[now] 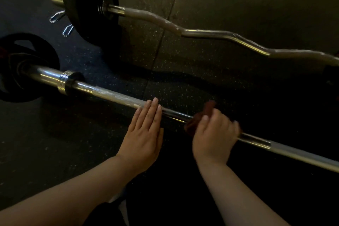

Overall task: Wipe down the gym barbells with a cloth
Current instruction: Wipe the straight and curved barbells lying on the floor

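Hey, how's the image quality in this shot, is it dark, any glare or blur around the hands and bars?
Head view: dim overall, with the floor nearly black toward the bottom. Head view: chrome glare on the straight barbell at its left end and on the curl bar. Head view: the right hand and cloth are blurred, while the left hand is sharp.
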### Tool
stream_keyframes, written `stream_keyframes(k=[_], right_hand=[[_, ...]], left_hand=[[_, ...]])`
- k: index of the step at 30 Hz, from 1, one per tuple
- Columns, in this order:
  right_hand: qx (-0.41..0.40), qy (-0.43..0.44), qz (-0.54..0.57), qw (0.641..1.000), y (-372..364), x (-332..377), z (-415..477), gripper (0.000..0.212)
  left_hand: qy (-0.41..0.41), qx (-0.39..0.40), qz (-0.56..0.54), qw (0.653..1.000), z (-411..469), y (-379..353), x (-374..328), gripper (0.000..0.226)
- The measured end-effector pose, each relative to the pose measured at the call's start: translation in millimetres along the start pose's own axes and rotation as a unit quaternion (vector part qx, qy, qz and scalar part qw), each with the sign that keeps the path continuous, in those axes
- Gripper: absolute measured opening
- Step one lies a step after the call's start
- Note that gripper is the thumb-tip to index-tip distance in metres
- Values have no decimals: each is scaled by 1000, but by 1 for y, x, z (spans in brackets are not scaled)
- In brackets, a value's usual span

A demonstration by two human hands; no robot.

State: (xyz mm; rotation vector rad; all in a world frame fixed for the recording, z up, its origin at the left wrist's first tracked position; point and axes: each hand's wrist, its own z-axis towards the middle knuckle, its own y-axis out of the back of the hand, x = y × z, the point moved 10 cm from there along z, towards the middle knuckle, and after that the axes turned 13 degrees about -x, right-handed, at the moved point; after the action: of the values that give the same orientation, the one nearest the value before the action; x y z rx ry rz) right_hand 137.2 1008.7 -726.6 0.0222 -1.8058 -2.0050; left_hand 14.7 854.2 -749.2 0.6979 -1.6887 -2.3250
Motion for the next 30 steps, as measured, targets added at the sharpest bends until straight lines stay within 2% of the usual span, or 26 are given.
stream_keyframes(k=[4, 6, 11, 13, 15, 19, 21, 24, 27, 28, 30], right_hand=[[86, 230, 22, 969, -17, 76, -32, 47], [77, 229, 19, 970, -16, 66, -21, 46], [9, 21, 35, 999, -1, -15, 1, 45], [5, -15, 14, 1000, -2, -10, -5, 45], [27, 19, 5, 999, -8, 25, -16, 46], [111, 220, 11, 969, -24, 92, -42, 48], [116, 238, 11, 964, -22, 86, -32, 49], [92, 192, 17, 977, -15, 48, -15, 47], [28, 140, 9, 990, 1, -1, -11, 43], [0, 103, 4, 995, 8, -21, -9, 41], [-46, -26, 10, 999, 19, -56, -1, 40]], left_hand=[[-16, 8, 17, 1000, -1, 0, 3, 62], [-20, 12, 14, 1000, -2, 0, 4, 62], [3, 11, -2, 1000, -2, 3, 6, 62], [4, 12, 1, 1000, -3, 2, 8, 62], [5, 16, 6, 1000, -5, 0, 10, 62], [-1, 24, 6, 1000, -9, 0, 11, 62], [-4, 24, 13, 1000, -10, 1, 12, 62], [-1, 27, 10, 1000, -9, 3, 14, 62], [6, 21, -11, 1000, -6, 6, 13, 60], [9, 17, -14, 1000, -5, 7, 12, 60], [13, 6, -13, 1000, -5, 8, 10, 60]])
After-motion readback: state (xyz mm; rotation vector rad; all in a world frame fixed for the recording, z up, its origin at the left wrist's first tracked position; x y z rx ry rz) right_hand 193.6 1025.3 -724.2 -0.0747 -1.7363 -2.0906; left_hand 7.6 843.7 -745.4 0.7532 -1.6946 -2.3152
